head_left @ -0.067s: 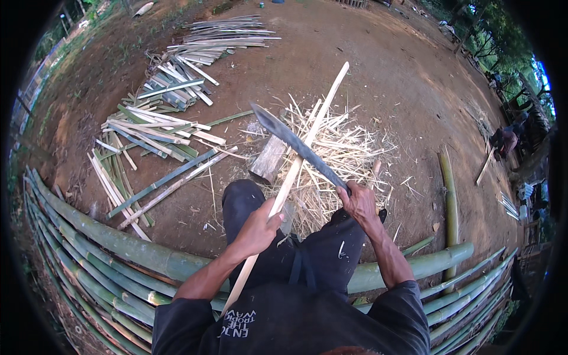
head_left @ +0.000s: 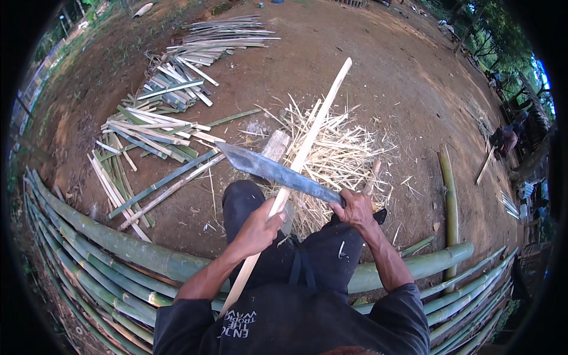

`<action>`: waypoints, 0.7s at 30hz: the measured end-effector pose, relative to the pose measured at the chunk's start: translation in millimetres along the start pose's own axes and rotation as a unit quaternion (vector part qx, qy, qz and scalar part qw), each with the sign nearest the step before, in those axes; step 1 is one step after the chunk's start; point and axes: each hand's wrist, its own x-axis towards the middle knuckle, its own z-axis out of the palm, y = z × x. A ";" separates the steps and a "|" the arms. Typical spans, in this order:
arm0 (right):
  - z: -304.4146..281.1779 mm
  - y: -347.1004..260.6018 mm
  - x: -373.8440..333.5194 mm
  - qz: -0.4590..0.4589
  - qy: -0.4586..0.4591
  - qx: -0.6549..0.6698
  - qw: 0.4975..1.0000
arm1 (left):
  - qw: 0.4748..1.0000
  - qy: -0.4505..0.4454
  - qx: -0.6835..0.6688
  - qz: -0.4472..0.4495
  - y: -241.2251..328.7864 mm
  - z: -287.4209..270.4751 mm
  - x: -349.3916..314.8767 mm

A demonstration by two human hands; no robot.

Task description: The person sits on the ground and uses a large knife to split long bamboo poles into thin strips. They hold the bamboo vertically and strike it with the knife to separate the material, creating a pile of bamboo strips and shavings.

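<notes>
My left hand (head_left: 258, 229) is closed around a long pale bamboo strip (head_left: 318, 121), which slants from beside my waist up and away to the right. In my right hand (head_left: 355, 208) is the handle of a machete (head_left: 269, 170). Its broad dark blade lies across the strip just beyond my left hand, tip pointing left. Whether the edge bites into the strip I cannot tell. A short log (head_left: 276, 145) lies on the ground behind the blade, partly hidden by it. Pale shavings (head_left: 343, 151) are heaped under and around the strip.
Split bamboo strips (head_left: 157, 130) lie in loose piles to the left, with another stack (head_left: 228, 36) farther off. Thick green bamboo poles (head_left: 136, 239) run across close to me on both sides. One upright-lying pole (head_left: 449, 201) is at the right. At the far right is a person (head_left: 504, 141).
The machete has slid down the strip toward me, and its tip has swung left and nearer. My right hand has come slightly closer; the left hand and strip are nearly still.
</notes>
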 end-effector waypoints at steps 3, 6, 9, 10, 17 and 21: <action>-7.0 8.5 17.9 0.072 -0.023 -0.024 0.997 | 1.000 -0.019 -0.007 0.017 -11.6 -4.9 4.1; -9.8 0.1 2.9 0.000 -0.015 -0.023 1.000 | 1.000 -0.002 0.013 0.029 -15.1 0.2 -1.4; -3.9 7.2 -2.1 -0.051 0.002 -0.014 0.999 | 0.999 -0.004 0.009 0.034 -12.8 0.3 -4.5; -5.9 13.6 5.1 0.009 -0.003 -0.006 1.000 | 1.000 -0.012 -0.001 0.024 -12.1 -0.3 -7.4; -10.0 17.4 4.6 0.032 -0.023 -0.019 0.999 | 0.998 0.015 0.043 0.032 -16.8 -2.4 -14.5; -9.0 42.5 21.2 0.131 -0.008 -0.023 0.991 | 0.996 0.011 0.073 0.042 -20.1 -5.1 -23.6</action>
